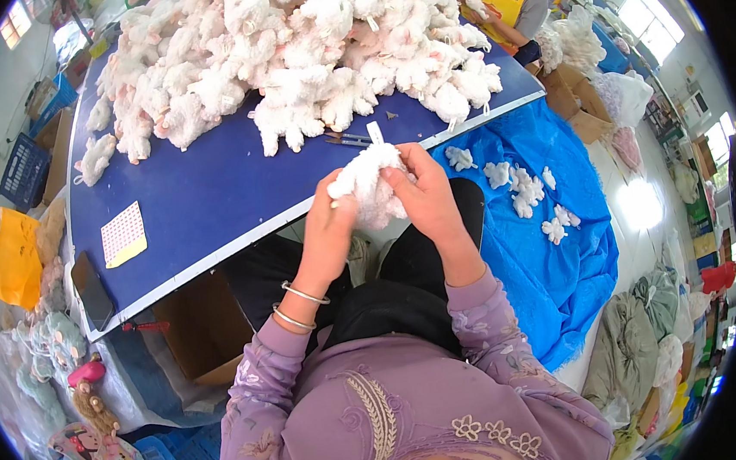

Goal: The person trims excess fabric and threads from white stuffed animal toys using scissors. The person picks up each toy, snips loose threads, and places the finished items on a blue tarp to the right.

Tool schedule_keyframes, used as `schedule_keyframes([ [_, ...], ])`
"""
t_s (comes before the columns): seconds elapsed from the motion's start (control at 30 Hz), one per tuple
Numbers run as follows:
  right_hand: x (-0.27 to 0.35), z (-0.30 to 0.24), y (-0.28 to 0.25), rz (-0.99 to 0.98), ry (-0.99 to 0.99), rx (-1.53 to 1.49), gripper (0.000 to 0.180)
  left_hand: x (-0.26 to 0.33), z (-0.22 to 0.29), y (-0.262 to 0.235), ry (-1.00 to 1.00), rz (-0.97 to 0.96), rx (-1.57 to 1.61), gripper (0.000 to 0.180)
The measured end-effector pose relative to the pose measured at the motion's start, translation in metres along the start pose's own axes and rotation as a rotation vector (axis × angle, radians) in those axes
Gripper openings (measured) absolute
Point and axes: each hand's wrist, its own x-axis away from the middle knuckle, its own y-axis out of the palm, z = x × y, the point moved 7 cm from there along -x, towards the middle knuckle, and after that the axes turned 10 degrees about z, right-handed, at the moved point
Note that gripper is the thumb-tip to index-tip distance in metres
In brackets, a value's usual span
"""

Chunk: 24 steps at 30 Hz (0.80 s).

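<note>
Left hand (323,233) and right hand (428,198) are working close together, both clamping the white plush piece (371,186) from opposite sides. Plush is sitting between them, by the blue table's (201,195) near edge. White plush pile (302,49) is covering the far side; loose pieces (525,190) are lying on blue sheeting (546,294), right.
</note>
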Motion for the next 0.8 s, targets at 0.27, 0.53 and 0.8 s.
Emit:
schedule_keyframes([
  [0.27, 0.006, 0.03, -0.001, 0.146, 0.394, -0.541, 0.013, -0.008, -0.005, -0.008, -0.248, 0.285, 0.377, 0.032],
  [0.53, 0.009, 0.032, -0.011, 0.144, 0.499, -0.572, 0.033, -0.012, -0.002, -0.007, -0.051, 0.329, 0.298, 0.028],
  [0.8, 0.01, 0.043, -0.009, 0.225, 0.26, -0.365, 0.019, -0.007, -0.014, 0.013, -0.21, 0.259, 0.354, 0.026],
])
